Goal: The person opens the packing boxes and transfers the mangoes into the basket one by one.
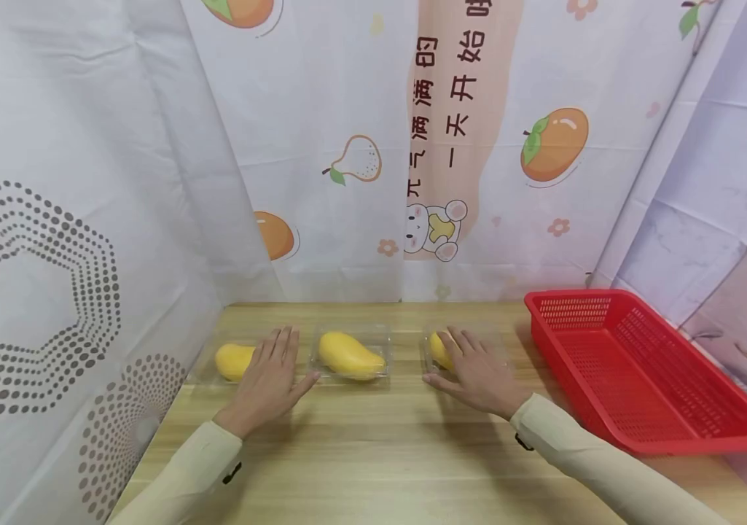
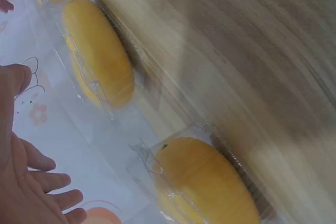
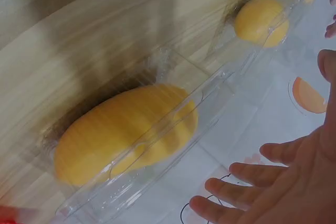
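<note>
The background is filled by a fruit-printed curtain [image 1: 321,87], below which a wood-grain table [image 1: 373,452] is seen. By the table's right edge a red plastic basket [image 1: 708,443] is placed. The left hand [image 1: 267,383] and the right hand [image 1: 478,373] are held palm down above the table, fingers extended and slightly spread; nothing is gripped by either, and no contact is shown in the wrist views. Along the table's far part, 3 clear plastic boxes [image 1: 380,332] are set in a row, with 1 yellow mango [image 1: 349,355] enclosed in each. In the head view the left mango [image 1: 233,362] is partly covered by the left hand, the right mango [image 1: 440,351] by the right hand's fingers. The middle mango [image 1: 347,354] is seen whole between the hands: just right of the left hand, farther from the right, its long axis slanted from far left to near right. In the right wrist view, the right mango's long axis is laid roughly along its box.
</note>
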The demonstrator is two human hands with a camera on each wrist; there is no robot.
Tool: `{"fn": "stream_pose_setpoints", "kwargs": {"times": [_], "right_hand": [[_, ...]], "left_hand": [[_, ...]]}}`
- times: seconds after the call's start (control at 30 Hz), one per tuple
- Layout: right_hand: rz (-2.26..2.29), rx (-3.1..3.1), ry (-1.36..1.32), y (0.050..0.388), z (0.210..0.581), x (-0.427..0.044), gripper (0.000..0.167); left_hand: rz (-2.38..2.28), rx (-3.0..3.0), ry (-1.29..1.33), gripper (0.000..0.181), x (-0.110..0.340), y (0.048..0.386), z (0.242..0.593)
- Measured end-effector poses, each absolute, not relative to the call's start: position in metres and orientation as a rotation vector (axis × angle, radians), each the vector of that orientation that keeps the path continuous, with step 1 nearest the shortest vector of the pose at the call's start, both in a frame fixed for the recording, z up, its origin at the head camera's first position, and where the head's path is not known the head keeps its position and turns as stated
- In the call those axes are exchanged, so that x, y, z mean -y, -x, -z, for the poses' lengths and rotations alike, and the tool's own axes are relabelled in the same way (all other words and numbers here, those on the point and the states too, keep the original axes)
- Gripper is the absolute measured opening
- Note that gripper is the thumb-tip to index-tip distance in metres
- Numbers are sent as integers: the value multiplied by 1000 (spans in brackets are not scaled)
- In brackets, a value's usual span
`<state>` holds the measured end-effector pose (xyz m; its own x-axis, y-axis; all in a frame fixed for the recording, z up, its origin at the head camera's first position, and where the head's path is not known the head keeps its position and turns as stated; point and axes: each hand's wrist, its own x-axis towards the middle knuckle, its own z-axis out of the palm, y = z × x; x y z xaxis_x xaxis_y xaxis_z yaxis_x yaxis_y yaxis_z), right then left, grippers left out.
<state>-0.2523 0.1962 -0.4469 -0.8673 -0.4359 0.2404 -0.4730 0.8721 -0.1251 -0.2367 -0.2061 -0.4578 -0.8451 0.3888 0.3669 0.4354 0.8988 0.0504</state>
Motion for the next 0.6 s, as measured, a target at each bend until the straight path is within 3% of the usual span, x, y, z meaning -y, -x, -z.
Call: {"fn": "stream_pose_setpoints", "kwargs": {"times": [0.13, 0.6], "right_hand": [[-318, 2814, -726, 250, 445, -192, 86], [-666, 2707, -846, 247, 445, -166, 36]], "left_hand": [[238, 2662, 592, 81, 210, 237, 461], [682, 2547, 339, 24, 240, 233, 462]]}}
